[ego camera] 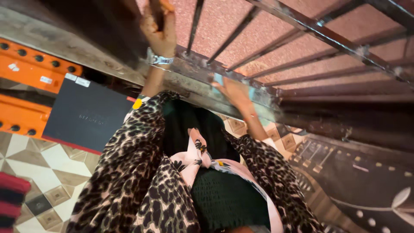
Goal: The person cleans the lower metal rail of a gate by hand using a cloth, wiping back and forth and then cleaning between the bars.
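From up here I see my left hand (160, 30) at the top centre of the frame, its fingers (166, 23) curled shut around one dark vertical steel bar (157, 13) of the rusty welded metal window grille (302, 30) that fills the upper right. The bar looks rigid, heavy and fixed, rough with rust, so it should not slip; I judge the best hold is low on the bar near the grey horizontal rail (194, 69). My right hand (235, 92) sits mid-frame, fingers spread nearly flat on a pale blue thin card-like object (219, 80) pressed against that rail; I cannot tell if it grips it. That piece looks light and possibly slick. A silver wristwatch (159, 59) rings my left wrist.
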